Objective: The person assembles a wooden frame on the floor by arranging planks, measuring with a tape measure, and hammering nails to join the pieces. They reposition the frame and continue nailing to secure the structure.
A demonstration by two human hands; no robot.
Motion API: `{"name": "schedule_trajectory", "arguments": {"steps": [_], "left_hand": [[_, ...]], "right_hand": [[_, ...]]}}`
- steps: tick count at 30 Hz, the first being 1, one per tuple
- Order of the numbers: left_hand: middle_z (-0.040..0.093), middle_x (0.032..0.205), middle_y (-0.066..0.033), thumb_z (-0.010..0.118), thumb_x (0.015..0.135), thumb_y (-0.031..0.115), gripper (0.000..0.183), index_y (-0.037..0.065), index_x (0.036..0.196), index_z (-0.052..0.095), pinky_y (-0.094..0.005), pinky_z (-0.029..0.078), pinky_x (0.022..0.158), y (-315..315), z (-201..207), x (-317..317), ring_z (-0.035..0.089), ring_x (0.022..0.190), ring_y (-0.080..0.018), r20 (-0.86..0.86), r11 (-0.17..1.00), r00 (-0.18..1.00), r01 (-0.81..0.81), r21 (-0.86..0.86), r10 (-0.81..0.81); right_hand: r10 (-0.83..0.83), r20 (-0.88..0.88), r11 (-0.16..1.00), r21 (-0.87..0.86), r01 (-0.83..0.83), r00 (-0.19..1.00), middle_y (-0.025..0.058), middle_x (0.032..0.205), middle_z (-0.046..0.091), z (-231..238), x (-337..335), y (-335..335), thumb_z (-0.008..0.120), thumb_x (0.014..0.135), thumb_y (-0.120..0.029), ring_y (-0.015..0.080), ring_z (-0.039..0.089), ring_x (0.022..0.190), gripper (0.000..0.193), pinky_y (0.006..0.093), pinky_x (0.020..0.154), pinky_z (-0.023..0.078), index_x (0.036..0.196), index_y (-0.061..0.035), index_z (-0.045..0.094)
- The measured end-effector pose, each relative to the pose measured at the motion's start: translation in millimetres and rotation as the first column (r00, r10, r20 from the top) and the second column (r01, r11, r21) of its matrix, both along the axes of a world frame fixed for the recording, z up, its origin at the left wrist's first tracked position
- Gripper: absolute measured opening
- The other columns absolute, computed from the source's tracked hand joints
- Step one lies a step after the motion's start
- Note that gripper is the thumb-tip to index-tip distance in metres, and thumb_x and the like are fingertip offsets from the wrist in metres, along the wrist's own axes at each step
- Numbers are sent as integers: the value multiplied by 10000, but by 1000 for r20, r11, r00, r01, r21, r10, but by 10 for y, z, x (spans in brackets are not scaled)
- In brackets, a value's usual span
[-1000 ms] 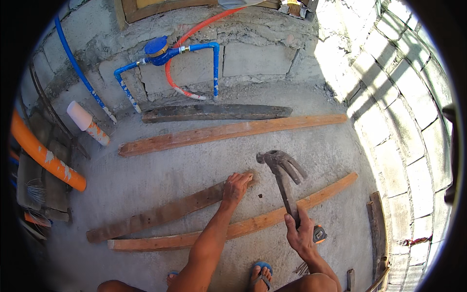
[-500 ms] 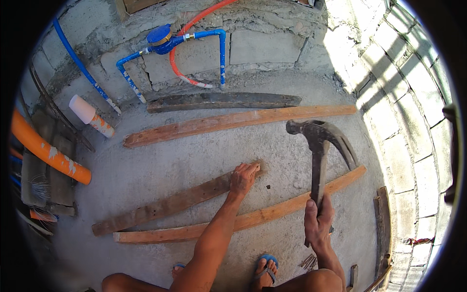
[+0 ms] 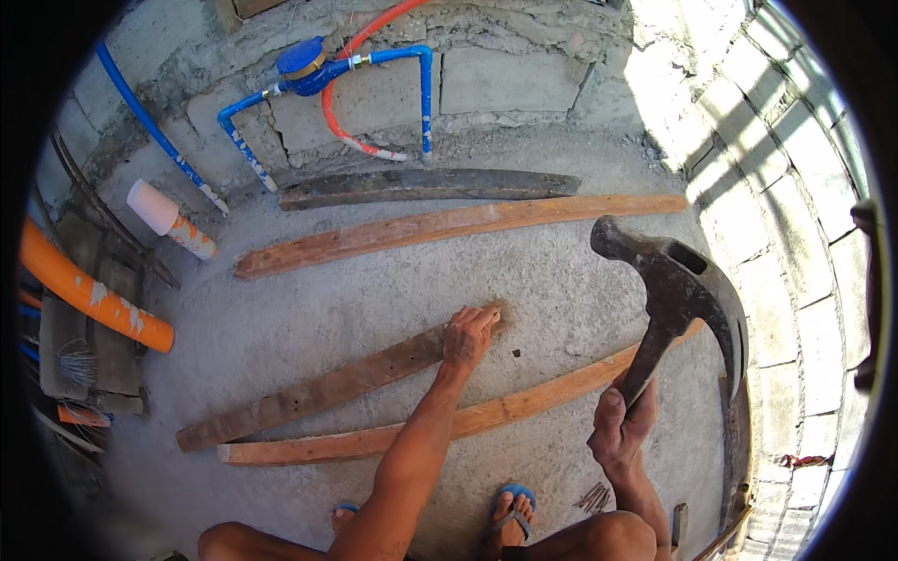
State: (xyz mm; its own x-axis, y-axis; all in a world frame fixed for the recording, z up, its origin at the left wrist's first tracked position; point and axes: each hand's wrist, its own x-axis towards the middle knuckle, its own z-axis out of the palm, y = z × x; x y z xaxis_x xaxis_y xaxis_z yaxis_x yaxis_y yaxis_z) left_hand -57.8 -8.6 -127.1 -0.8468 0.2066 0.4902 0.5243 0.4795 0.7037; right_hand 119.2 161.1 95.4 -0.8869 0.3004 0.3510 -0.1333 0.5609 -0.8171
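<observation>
Our left hand bends its fingers over the flat brown wooden plank slanting lower left, pinch unclear; our right hand clasps the dark metal claw hammer.

Claw hammer upright in right grip

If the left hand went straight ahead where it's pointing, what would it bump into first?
The left hand would probably meet the long reddish-brown plank ahead, though it might pass above; height is hard to judge.
</observation>
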Motion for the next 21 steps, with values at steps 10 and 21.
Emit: {"name": "schedule_trajectory", "arguments": {"steps": [10,21], "left_hand": [[682,1152,-138,711,908,108,295,60,1198,690,-464,519,916,-55,196,22,631,1078,-329,137,996,987,82,39,-86],[630,1139,-111,530,1029,323,308,106,1146,714,-514,365,977,-1359,101,612,551,1091,-307,135,773,891,-290,-564,433]], "right_hand": [[-130,245,978,192,84,961,140,618,548,-48,-1,-73,621,991,-287,238,563,524,299,372,536,447,1024,3,555],[-80,524,891,420,-175,848,251,710,648,-334,-206,-259,642,969,-250,491,640,691,283,538,615,489,1033,11,556]]}}
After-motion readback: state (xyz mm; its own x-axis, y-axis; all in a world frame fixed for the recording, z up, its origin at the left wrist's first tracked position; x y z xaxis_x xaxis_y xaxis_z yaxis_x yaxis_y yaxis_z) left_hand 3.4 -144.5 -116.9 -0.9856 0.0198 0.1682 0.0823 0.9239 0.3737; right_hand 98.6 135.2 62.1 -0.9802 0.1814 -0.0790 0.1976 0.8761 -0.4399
